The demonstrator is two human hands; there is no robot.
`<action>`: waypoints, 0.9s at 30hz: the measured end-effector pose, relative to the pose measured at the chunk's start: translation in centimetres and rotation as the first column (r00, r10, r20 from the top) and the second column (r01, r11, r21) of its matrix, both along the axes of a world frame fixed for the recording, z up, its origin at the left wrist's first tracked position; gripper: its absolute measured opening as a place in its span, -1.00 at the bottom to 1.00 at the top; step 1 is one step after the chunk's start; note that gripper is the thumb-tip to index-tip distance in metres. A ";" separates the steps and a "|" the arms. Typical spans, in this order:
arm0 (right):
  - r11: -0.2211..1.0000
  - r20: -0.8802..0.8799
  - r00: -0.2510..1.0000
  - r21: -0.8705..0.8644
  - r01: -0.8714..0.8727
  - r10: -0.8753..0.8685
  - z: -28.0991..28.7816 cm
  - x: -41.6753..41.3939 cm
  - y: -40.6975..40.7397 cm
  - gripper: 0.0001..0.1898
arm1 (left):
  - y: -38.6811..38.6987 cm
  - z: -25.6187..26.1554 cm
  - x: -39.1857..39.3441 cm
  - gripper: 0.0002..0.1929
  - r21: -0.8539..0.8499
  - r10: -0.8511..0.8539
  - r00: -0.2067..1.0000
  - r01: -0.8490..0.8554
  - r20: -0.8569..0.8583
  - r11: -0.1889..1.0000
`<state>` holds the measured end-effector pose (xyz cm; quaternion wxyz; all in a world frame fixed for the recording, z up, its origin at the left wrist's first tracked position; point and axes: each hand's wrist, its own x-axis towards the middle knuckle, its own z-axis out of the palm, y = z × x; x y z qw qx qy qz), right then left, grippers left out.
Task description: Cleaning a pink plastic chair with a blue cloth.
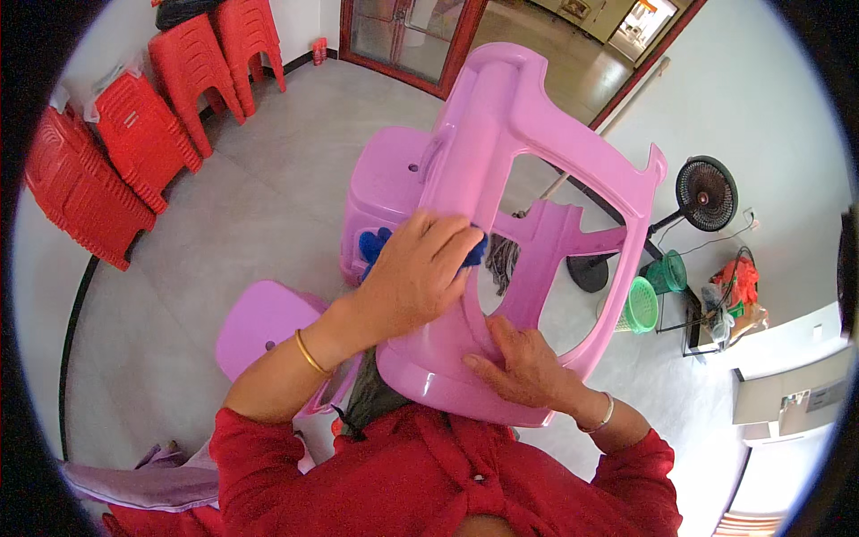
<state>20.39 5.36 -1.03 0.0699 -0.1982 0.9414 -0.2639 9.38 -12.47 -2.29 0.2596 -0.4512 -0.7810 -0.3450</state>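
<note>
A pink plastic chair [463,154] lies tipped in front of my torso, its cut-out side facing right. My left hand [419,275], wearing a gold-coloured bangle, presses a blue cloth [478,247] against the chair's smooth pink surface. Part of the cloth shows between the fingers and the rest is covered by the palm. Lower down, my right hand [520,366] grips the edge of an opening in the chair, thumb on the near face. A pink plastic stool [386,168] stands just behind the chair, and another pink seat [265,329] is at the left.
Stacked red plastic chairs [87,181] and red stools [194,74] line the left wall. At the right are a black fan [704,194], a light green basket [641,305] and a rack with bags [735,295]. A mop head [502,262] shows through the chair's opening.
</note>
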 end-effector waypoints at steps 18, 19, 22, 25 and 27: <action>0.992 0.034 0.997 -0.102 -0.070 0.074 0.2 -0.3 -0.2 -0.55 | 8.0 5.9 -9.7 -0.81 -0.176 -0.076 0.904 0.001 -0.422 0.984; 0.990 -0.031 0.998 -0.125 -0.064 0.061 -0.3 -0.3 -0.2 -0.50 | 8.9 6.0 -9.5 -0.81 -0.179 -0.082 0.903 0.006 -0.422 0.984; 0.984 -0.130 0.991 -0.167 -0.063 0.041 -1.4 -0.8 -0.3 -0.45 | 11.2 6.1 -9.2 -0.90 -0.159 -0.081 0.868 0.002 -0.490 0.987; 0.986 -0.137 0.990 -0.161 -0.046 0.024 -1.4 -1.1 -0.3 -0.45 | 13.2 5.8 -9.0 -0.92 -0.144 -0.099 0.850 0.028 -0.518 0.989; 0.990 -0.116 0.993 -0.135 -0.037 0.021 -1.3 -1.2 -0.5 -0.45 | 14.4 5.7 -8.2 -0.90 -0.148 -0.123 0.858 0.055 -0.498 0.987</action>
